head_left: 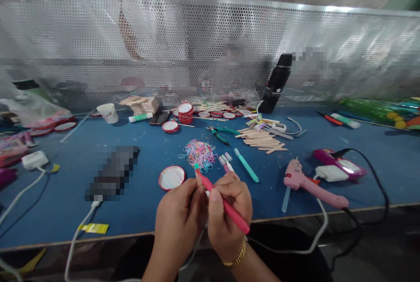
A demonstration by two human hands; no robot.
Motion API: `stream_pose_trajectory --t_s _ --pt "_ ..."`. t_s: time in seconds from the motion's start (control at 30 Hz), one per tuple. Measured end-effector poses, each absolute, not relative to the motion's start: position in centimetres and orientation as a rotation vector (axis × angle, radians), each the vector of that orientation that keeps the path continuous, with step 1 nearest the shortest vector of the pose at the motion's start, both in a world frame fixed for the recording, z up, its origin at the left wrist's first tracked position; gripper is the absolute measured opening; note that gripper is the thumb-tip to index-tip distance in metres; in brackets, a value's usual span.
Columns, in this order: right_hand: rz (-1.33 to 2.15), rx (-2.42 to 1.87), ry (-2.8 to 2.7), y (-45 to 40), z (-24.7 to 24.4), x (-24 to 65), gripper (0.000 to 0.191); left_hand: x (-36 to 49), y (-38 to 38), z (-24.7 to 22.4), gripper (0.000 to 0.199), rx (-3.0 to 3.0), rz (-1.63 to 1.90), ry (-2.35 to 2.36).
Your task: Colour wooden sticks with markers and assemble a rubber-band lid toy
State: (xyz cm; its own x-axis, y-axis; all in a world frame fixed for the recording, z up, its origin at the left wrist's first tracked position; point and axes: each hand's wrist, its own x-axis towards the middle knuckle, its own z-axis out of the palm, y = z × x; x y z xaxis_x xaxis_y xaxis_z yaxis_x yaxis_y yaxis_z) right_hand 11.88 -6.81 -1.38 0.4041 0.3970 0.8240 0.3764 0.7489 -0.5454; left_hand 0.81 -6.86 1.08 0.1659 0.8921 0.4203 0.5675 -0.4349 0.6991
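Note:
My left hand (180, 212) is closed around a small wooden stick (198, 180) whose upper end is teal. In my right hand (229, 212) a red-pink marker (235, 215) is held like a pen, its tip at the stick near the teal end. Just beyond the hands lie a round white disc with a red rim (172, 178) and a pile of small coloured bands (199, 154). A teal marker (246, 165) rests to the right of the pile, beside pink and white pens (226, 163).
A pink glue gun (315, 188) with cables lies at the right, a phone (113, 172) at the left. Farther back are wooden sticks (262, 138), pliers (219, 135), red-rimmed discs (185, 113), a paper cup (108, 113) and a black bottle (278, 83) against a perforated metal screen (157, 50).

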Motion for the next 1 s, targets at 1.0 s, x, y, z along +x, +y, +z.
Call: stream_pose_trajectory --t_s 1.0 --pt "-0.017 -0.816 -1.205 -6.76 -1.19 11.80 0.011 0.86 -6.90 1.29 0.030 2.051 1.149 1.392"
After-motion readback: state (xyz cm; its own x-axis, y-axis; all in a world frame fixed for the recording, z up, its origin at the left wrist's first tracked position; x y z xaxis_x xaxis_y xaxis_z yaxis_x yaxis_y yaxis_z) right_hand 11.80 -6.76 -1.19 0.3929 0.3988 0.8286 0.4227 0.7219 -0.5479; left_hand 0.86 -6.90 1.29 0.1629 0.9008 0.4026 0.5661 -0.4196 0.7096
